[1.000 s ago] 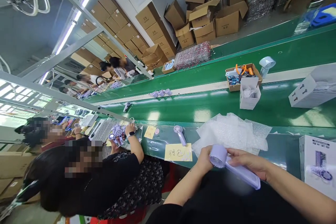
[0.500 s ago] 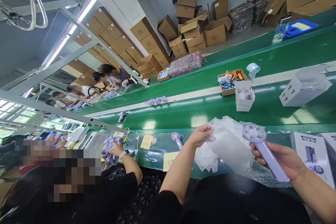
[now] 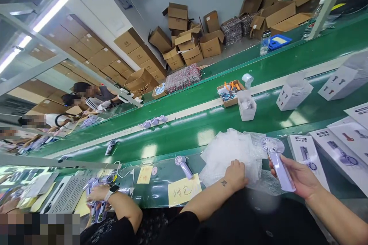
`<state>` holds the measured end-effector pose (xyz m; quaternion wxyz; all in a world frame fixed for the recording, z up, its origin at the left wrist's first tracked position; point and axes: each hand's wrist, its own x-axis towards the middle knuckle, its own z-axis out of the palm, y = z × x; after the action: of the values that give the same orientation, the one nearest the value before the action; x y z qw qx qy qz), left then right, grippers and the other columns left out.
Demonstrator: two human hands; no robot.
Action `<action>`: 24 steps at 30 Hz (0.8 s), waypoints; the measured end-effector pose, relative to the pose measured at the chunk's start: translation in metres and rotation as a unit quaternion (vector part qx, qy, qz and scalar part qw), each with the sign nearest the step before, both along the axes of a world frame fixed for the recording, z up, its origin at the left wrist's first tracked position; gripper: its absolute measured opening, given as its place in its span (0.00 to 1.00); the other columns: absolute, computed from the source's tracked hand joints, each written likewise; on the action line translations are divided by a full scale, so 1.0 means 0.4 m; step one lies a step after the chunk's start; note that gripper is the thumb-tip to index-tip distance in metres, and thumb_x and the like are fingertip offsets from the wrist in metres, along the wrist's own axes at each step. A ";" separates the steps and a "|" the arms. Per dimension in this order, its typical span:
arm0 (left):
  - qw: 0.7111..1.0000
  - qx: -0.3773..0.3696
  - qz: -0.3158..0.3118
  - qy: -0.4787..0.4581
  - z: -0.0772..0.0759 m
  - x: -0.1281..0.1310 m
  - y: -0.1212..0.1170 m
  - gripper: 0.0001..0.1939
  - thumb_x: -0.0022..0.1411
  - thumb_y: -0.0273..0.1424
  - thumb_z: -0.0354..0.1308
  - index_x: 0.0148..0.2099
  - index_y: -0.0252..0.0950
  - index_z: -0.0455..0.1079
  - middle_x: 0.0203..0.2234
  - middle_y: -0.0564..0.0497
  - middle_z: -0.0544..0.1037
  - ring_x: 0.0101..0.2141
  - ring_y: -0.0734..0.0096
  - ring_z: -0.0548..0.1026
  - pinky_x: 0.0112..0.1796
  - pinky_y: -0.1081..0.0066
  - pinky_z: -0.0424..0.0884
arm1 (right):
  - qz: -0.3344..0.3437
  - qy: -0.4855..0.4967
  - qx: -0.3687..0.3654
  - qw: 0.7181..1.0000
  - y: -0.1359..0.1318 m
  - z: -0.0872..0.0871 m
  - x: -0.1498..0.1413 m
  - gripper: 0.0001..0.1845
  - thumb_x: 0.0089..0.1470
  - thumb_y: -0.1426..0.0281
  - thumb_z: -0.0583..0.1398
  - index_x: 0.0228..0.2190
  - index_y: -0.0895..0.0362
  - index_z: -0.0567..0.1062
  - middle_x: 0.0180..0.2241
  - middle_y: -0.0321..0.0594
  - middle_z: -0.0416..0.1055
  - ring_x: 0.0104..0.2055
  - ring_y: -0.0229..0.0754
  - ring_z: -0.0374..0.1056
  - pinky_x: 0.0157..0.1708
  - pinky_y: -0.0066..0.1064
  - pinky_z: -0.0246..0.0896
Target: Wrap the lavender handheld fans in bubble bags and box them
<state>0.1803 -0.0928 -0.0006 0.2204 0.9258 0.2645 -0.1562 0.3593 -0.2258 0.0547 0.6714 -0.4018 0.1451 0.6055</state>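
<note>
My right hand is closed around the handle of a lilac handheld fan, its round grille tilted up and away from me. A loose pile of white bubble-wrap bags lies on the green bench in front of me. At the near right side of that pile, my left hand has its fingers pressed together on a bag; the fingertips are partly hidden. Left of the pile, another lilac handheld fan lies beside a yellow paper note with handwriting.
Printed fan boxes stand at the right. Across the green conveyor belt are open white boxes and a carton of tools. Several fans lie farther left. At the left, a co-worker's hand holds fans.
My left hand has lowered with the bag, from above the pile down to its near side. The fan stays in my right hand. The view has turned to the right.
</note>
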 end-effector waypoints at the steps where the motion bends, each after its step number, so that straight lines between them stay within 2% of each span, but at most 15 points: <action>1: 1.000 0.004 -0.002 0.018 -0.006 -0.005 0.004 0.16 0.58 0.34 0.53 0.48 0.33 0.64 0.43 0.41 0.69 0.45 0.59 0.67 0.42 0.65 0.67 | 0.007 -0.001 -0.007 1.000 -0.006 0.000 -0.003 0.12 0.45 0.76 0.63 0.35 0.56 0.73 0.28 0.43 0.76 0.29 0.46 0.73 0.29 0.36 0.74; 3: 1.000 0.003 0.003 0.030 -0.007 -0.013 0.021 0.14 0.61 0.28 0.46 0.49 0.34 0.63 0.42 0.43 0.70 0.43 0.63 0.68 0.43 0.66 0.66 | 0.032 0.002 -0.020 0.999 -0.018 0.000 -0.013 0.13 0.44 0.76 0.65 0.35 0.55 0.73 0.28 0.42 0.76 0.29 0.45 0.73 0.29 0.35 0.74; 4: 1.000 0.003 0.007 0.029 -0.005 -0.017 0.028 0.14 0.62 0.30 0.47 0.50 0.34 0.62 0.42 0.44 0.70 0.43 0.63 0.68 0.43 0.66 0.66 | 0.046 0.005 -0.025 0.999 -0.022 -0.001 -0.019 0.13 0.44 0.76 0.65 0.35 0.55 0.73 0.28 0.41 0.76 0.29 0.45 0.73 0.29 0.34 0.74; 6: 1.000 0.007 0.011 0.023 -0.002 -0.019 0.033 0.21 0.59 0.39 0.53 0.52 0.35 0.60 0.45 0.43 0.68 0.45 0.59 0.67 0.44 0.65 0.66 | 0.066 0.009 -0.030 0.997 -0.026 -0.004 -0.033 0.13 0.43 0.76 0.66 0.34 0.55 0.73 0.28 0.41 0.76 0.29 0.44 0.72 0.29 0.33 0.74; 8: 1.000 0.002 0.010 0.024 -0.003 -0.015 0.026 0.27 0.54 0.42 0.58 0.53 0.35 0.60 0.48 0.42 0.66 0.48 0.56 0.64 0.44 0.63 0.66 | 0.074 0.013 -0.032 0.997 -0.023 -0.008 -0.044 0.12 0.44 0.76 0.66 0.33 0.56 0.73 0.27 0.40 0.76 0.28 0.43 0.72 0.29 0.32 0.73; 12: 0.999 -0.024 0.006 0.028 -0.012 -0.008 0.016 0.15 0.57 0.28 0.52 0.48 0.32 0.65 0.43 0.40 0.70 0.44 0.58 0.67 0.43 0.63 0.66 | 0.090 0.025 -0.017 0.996 -0.023 -0.011 -0.052 0.10 0.45 0.73 0.65 0.34 0.57 0.73 0.26 0.39 0.75 0.28 0.41 0.71 0.29 0.31 0.72; 14: 0.999 -0.031 0.016 0.012 -0.005 -0.009 0.022 0.12 0.57 0.26 0.50 0.43 0.32 0.69 0.38 0.41 0.72 0.41 0.60 0.69 0.42 0.64 0.66 | 0.105 0.029 -0.003 0.994 -0.032 -0.008 -0.051 0.12 0.46 0.72 0.65 0.35 0.56 0.73 0.27 0.38 0.75 0.29 0.40 0.71 0.29 0.30 0.71; 17: 0.998 -0.032 0.040 -0.026 0.028 -0.013 0.034 0.13 0.60 0.26 0.46 0.38 0.34 0.72 0.33 0.45 0.74 0.38 0.64 0.69 0.41 0.67 0.65 | 0.152 0.016 0.022 0.988 -0.041 0.007 -0.060 0.18 0.45 0.73 0.65 0.41 0.53 0.71 0.28 0.35 0.74 0.29 0.39 0.71 0.29 0.29 0.69; 19: 0.991 -0.082 0.069 -0.083 0.057 -0.016 0.036 0.13 0.59 0.26 0.47 0.33 0.34 0.73 0.29 0.49 0.73 0.36 0.66 0.69 0.38 0.70 0.65 | 0.206 -0.007 0.048 0.977 -0.034 0.020 -0.075 0.25 0.44 0.73 0.65 0.46 0.51 0.69 0.31 0.35 0.74 0.28 0.39 0.70 0.27 0.30 0.68; 21: 0.958 -0.207 0.117 -0.159 0.081 -0.020 0.035 0.09 0.55 0.28 0.52 0.28 0.33 0.73 0.24 0.52 0.71 0.31 0.70 0.68 0.33 0.72 0.63 | 0.258 -0.027 0.077 0.963 -0.015 0.031 -0.093 0.29 0.44 0.71 0.65 0.50 0.51 0.66 0.33 0.37 0.74 0.27 0.39 0.70 0.25 0.29 0.66; 23: 0.895 -0.333 0.204 -0.213 0.097 -0.027 0.036 0.06 0.49 0.28 0.57 0.24 0.31 0.71 0.19 0.55 0.69 0.26 0.73 0.66 0.29 0.74 0.61 | 0.288 -0.044 0.097 0.952 0.005 0.036 -0.106 0.29 0.45 0.70 0.64 0.50 0.54 0.66 0.33 0.38 0.74 0.27 0.38 0.69 0.25 0.28 0.64; 24: 0.868 -0.366 0.251 -0.222 0.103 -0.032 0.039 0.05 0.47 0.28 0.59 0.23 0.31 0.70 0.18 0.56 0.68 0.23 0.75 0.64 0.27 0.74 0.60 | 0.296 -0.054 0.101 0.948 0.012 0.036 -0.109 0.27 0.46 0.68 0.64 0.49 0.55 0.67 0.31 0.39 0.73 0.26 0.38 0.68 0.25 0.28 0.63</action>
<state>0.1673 -0.0773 0.0407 0.6285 0.6910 0.3559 0.0284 0.3157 -0.2211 0.0689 0.5057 -0.3889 -0.0782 0.7661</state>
